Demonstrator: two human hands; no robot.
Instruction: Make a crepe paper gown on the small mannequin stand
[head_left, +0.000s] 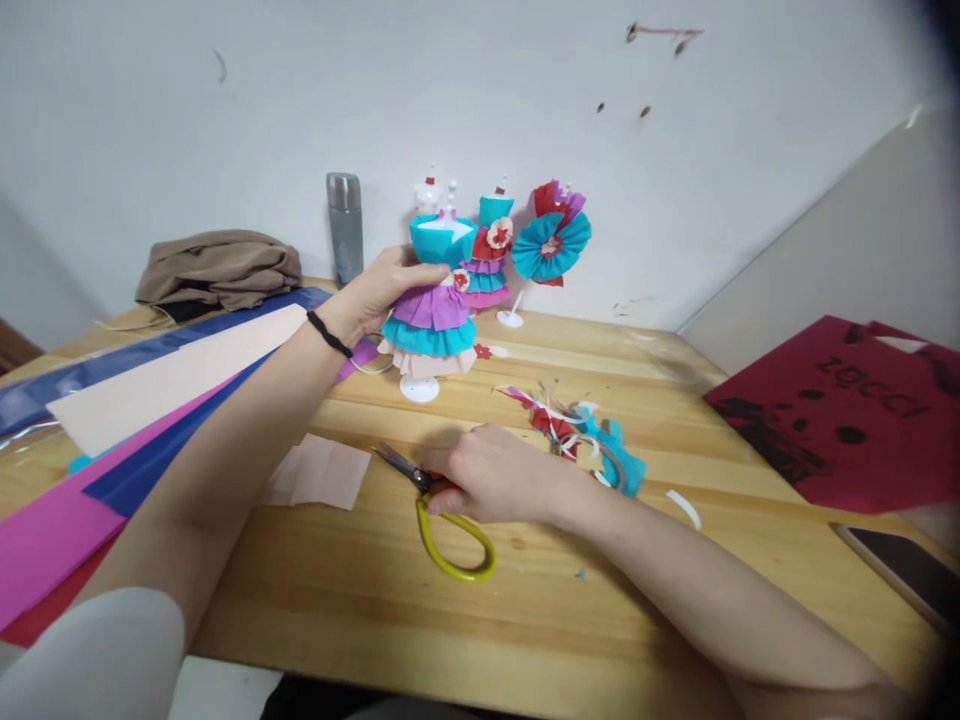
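My left hand (384,290) is wrapped round the waist of a small mannequin stand wearing a crepe-paper dress (435,300) with a teal top and purple, teal and cream ruffles; its white base rests on the wooden table (315,590). My right hand (491,475) lies on the yellow-handled scissors (442,520), fingers curled over the handle, blades pointing left. A folded cream paper piece (322,472) lies just left of the blades.
Two more dressed mannequins (489,255) and a teal-and-red paper fan (551,245) stand at the back. Paper scraps (585,440) lie right of my hand. Coloured paper sheets (112,420) cover the left; a red bag (847,410), phone (900,565), flask (345,228) and brown cloth (217,265) sit around.
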